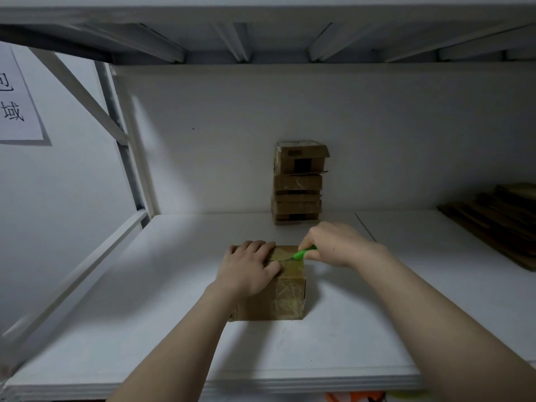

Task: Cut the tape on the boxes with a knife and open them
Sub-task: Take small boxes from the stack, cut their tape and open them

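A small brown cardboard box (278, 297) sealed with clear tape stands on the white shelf (174, 329) in front of me. My left hand (249, 271) lies flat on the box's top, fingers spread over its left half. My right hand (333, 245) grips a green-handled knife (303, 253), and the blade tip meets the tape seam on the top near the right edge. A stack of several more taped boxes (298, 184) stands against the back wall behind the box.
Flattened cardboard pieces (499, 219) lie piled at the right on the shelf. A white metal rack post (127, 158) rises at the left, with a paper sign (17, 97) on the wall beside it. The upper shelf (261, 39) hangs overhead.
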